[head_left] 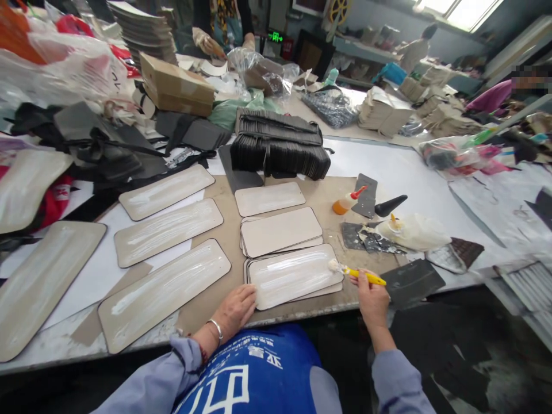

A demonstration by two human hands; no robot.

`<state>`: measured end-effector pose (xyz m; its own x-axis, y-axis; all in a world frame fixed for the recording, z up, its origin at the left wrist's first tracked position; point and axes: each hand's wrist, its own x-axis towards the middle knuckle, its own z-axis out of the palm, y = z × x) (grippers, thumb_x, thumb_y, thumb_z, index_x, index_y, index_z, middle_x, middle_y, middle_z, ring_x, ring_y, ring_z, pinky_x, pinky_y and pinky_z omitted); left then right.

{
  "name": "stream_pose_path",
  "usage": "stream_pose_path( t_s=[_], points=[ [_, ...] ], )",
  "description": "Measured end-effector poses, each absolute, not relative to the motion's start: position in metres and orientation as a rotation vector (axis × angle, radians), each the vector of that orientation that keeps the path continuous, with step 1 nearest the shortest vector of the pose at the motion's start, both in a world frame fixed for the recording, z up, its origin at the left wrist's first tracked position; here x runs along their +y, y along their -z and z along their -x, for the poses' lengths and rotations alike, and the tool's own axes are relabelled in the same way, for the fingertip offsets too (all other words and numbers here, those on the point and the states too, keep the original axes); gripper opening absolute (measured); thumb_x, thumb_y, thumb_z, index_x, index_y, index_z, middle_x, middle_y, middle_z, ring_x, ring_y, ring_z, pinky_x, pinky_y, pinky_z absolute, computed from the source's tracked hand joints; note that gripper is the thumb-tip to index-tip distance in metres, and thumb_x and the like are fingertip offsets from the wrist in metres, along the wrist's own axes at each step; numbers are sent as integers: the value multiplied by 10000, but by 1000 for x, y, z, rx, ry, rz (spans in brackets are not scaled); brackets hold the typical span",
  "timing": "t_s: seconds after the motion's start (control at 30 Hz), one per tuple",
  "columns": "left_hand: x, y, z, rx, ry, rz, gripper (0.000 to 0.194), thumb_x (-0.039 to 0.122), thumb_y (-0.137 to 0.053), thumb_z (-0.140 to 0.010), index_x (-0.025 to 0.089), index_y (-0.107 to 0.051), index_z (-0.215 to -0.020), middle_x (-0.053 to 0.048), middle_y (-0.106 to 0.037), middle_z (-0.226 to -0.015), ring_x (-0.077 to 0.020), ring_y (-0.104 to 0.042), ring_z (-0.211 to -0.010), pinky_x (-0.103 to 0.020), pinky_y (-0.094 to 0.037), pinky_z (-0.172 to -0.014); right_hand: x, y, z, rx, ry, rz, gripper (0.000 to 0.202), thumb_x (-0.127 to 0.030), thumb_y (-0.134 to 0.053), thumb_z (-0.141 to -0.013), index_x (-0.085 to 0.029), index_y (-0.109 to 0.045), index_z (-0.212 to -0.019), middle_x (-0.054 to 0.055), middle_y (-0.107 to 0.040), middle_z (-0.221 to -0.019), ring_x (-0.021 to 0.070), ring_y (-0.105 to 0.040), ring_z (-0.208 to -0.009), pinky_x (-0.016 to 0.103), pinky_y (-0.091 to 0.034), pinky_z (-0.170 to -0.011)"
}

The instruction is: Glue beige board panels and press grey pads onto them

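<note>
My right hand is closed around the yellow handle of a paintbrush. Its pale, coated bristles touch the right end of a beige rounded panel, which is streaked with wet white paste and lies on top of a small stack. My left hand lies with fingers stretched out, the fingertips at the panel's lower left edge. Behind that stack is another stack of beige panels, its top one without visible streaks. A single panel lies farther back.
Several paste-streaked panels are spread to the left. A bundle of black strips stands behind. To the right are a red-tipped glue bottle and a plastic-wrapped paste container. Another person's gloved hand shows across the table.
</note>
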<state>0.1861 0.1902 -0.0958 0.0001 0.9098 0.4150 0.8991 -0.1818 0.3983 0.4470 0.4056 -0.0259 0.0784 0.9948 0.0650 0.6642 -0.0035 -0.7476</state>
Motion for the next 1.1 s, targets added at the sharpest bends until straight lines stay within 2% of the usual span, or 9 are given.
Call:
stream_pose_path(
  t_s=[0.13, 0.27, 0.4, 0.53, 0.63, 0.73, 0.87, 0.97, 1.1],
  points=[
    [197, 96, -203, 2218, -934, -1972, 100, 205, -477, -834, 167, -557, -788, -73, -587, -888, -186, -545, -844, -341, -532, -746, 421, 33, -452, -1664, -794, 1603, 551, -641, -466, -724, -137, -610, -894, 114, -686, -747, 240, -660, -706, 364, -509, -729],
    [202, 106, -216, 2408, -935, -1669, 17, 184, -515, -792, 180, -532, -794, -57, -545, -840, -194, -503, -782, -363, -513, -688, 439, 45, -462, -1566, -932, 1616, 535, -623, -502, -698, -125, -609, -864, 101, -671, -674, 239, -654, -665, 378, -519, -703],
    [205, 113, -224, 2512, -926, -1267, 208, 151, -560, -732, 177, -537, -938, -59, -534, -894, -215, -504, -866, -411, -482, -795, 455, 45, -483, -1394, -900, 1634, 464, -554, -555, -671, -123, -605, -833, 58, -642, -615, 207, -631, -599, 350, -521, -639],
    [209, 108, -231, 2514, -913, -959, 324, 111, -573, -683, 171, -537, -1000, -52, -528, -910, -209, -513, -889, -399, -458, -841, 463, 48, -484, -1213, -1242, 1617, 396, -462, -576, -633, -126, -586, -843, -18, -566, -504, 132, -532, -422, 253, -453, -436],
    [214, 99, -236, 2532, -893, -824, 327, 71, -549, -666, 156, -553, -982, -56, -537, -888, -203, -516, -877, -384, -443, -848, 469, 56, -473, -1468, -1487, 1800, 351, -399, -510, -687, -118, -602, -876, -40, -488, -398, 121, -468, -357, 215, -368, -365],
    [219, 90, -240, 2540, -891, -722, 293, 63, -523, -675, 162, -577, -945, -47, -538, -842, -196, -520, -857, -374, -433, -849, 475, 60, -463, -1939, -1624, 1835, 371, -358, -392, -766, -112, -607, -942, -27, -482, -366, 141, -477, -361, 226, -369, -384],
    [225, 81, -241, 2461, -1055, -456, 248, 69, -525, -668, 161, -614, -880, -43, -547, -811, -191, -536, -845, -366, -421, -867, 477, 56, -456, -2306, -1495, 1820, 481, -321, -315, -794, -42, -537, -1118, -32, -470, -366, 175, -506, -396, 253, -389, -428],
    [230, 78, -239, 2272, -1280, -85, 203, 62, -558, -628, 145, -628, -799, -49, -587, -793, -181, -563, -811, -352, -430, -855, 474, 53, -454, -2570, -1231, 1797, 488, -312, -315, -792, -16, -556, -1097, -14, -487, -394, 195, -550, -463, 272, -408, -512],
    [233, 73, -235, 2086, -1400, 82, 166, 70, -576, -626, 127, -621, -775, -59, -656, -748, -155, -607, -735, -285, -478, -732, 469, 53, -452, -2808, -894, 1750, 484, -311, -319, -788, -16, -587, -1062, 59, -606, -550, 208, -595, -559, 289, -413, -647]
  ],
)
